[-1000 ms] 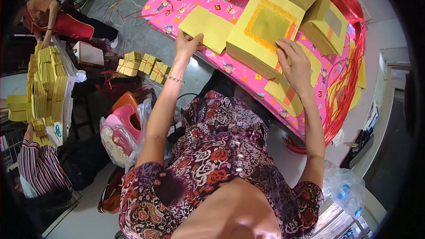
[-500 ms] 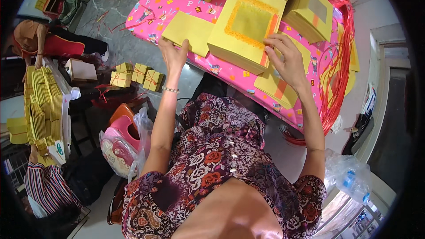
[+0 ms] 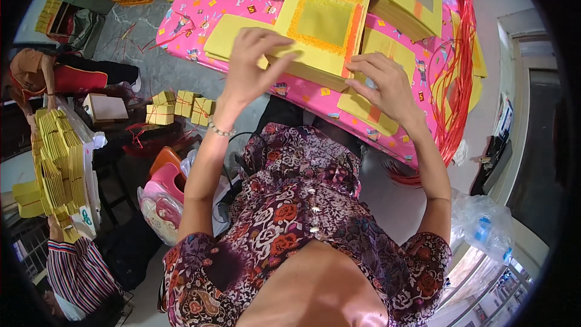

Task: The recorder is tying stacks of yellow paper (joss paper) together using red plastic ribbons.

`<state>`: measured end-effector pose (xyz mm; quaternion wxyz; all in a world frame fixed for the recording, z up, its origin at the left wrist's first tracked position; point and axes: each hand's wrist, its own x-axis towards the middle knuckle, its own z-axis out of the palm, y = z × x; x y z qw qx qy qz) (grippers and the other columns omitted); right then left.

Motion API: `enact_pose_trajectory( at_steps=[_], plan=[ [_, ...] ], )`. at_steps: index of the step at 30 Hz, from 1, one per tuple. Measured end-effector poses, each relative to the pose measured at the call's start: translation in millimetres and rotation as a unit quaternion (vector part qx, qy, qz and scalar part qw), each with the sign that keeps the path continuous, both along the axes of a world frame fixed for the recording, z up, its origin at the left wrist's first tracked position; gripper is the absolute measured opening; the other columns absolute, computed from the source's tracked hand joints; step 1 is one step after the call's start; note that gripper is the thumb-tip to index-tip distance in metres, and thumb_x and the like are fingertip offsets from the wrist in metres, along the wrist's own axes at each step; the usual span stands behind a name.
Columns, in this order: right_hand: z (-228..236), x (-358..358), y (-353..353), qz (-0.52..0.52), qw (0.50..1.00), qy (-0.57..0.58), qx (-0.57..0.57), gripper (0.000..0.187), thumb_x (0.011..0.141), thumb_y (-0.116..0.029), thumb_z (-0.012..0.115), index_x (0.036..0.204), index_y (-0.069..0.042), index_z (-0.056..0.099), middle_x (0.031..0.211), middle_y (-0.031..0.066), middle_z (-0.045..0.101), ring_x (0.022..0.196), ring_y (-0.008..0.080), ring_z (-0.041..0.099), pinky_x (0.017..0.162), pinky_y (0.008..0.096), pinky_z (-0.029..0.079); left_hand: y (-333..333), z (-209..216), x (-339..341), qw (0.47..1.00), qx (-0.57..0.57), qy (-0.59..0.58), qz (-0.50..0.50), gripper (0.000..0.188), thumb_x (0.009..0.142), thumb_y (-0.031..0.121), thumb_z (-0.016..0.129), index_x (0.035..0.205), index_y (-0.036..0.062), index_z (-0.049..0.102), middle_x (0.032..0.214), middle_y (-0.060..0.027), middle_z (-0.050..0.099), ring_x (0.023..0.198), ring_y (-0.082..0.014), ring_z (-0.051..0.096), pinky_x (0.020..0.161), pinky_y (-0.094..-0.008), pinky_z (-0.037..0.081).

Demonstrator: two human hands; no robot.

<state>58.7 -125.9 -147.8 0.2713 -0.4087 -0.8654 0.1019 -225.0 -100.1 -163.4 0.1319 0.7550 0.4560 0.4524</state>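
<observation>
A tall stack of yellow paper sheets [image 3: 290,36] stands before me, its top sheet bearing a shiny gold square framed in orange. My right hand [image 3: 382,83] is at the stack's near right corner, fingers over the orange strip and thumb at the edge, pinching the paper. My left hand [image 3: 251,66] is over the near left corner, fingers apart and holding nothing, slightly blurred. Beside it a lower pile of plain yellow paper [image 3: 227,33] lies on the pink patterned tablecloth [image 3: 315,92], partly hidden by that hand.
Red strings [image 3: 457,103] hang over the table's right side. Another yellow paper stack [image 3: 411,3] stands at the far right, and flat sheets [image 3: 369,112] lie near my right hand. Tied yellow bundles [image 3: 181,106] sit left. Two other people work by a paper-laden table [image 3: 88,163].
My left hand has left the low plain pile and moved right and up to the tall stack's near left corner. My right hand stays at the right corner. The whole view has shifted slightly.
</observation>
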Motion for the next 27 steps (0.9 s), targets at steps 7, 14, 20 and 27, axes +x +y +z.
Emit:
enact_pose_trajectory(
  at_steps=[7,14,20,27],
  plan=[
    [0,-2,2,-0.029,0.996,0.055,-0.071,0.013,0.083,-0.02,0.069,0.083,-0.006,0.07,0.088,0.0059,0.067,0.082,0.0243,0.065,0.069,0.0338,0.051,7,-1,38,0.974,-0.008,0.138,-0.179,0.025,0.073,0.025,0.078,0.093,0.0126,0.072,0.093,-0.0026,0.064,0.088,-0.0229,0.055,0.078,-0.0345,0.046],
    [-5,0,5,-0.051,0.986,0.096,-0.128,0.017,0.085,-0.023,0.067,0.081,-0.007,0.072,0.09,0.0051,0.067,0.081,0.0227,0.066,0.071,0.0331,0.051,12,0,39,0.978,-0.052,0.109,-0.172,0.015,0.077,0.024,0.075,0.088,0.0137,0.076,0.087,-0.0024,0.065,0.084,-0.0213,0.055,0.074,-0.0334,0.047],
    [-4,1,7,-0.052,0.976,0.117,-0.175,0.02,0.087,-0.025,0.065,0.084,-0.006,0.073,0.092,0.0064,0.066,0.083,0.0234,0.066,0.073,0.0335,0.05,12,-1,42,0.98,-0.07,0.094,-0.158,0.015,0.077,0.026,0.075,0.082,0.0123,0.076,0.084,-0.0031,0.065,0.08,-0.0224,0.054,0.074,-0.0337,0.047],
    [-6,2,6,-0.049,0.976,0.123,-0.173,0.022,0.087,-0.025,0.064,0.086,-0.005,0.072,0.093,0.0073,0.066,0.084,0.024,0.065,0.074,0.0338,0.05,9,3,44,0.982,-0.078,0.094,-0.145,0.013,0.076,0.023,0.076,0.081,0.0117,0.075,0.082,-0.0028,0.065,0.081,-0.0218,0.056,0.072,-0.0335,0.047]
  ],
)
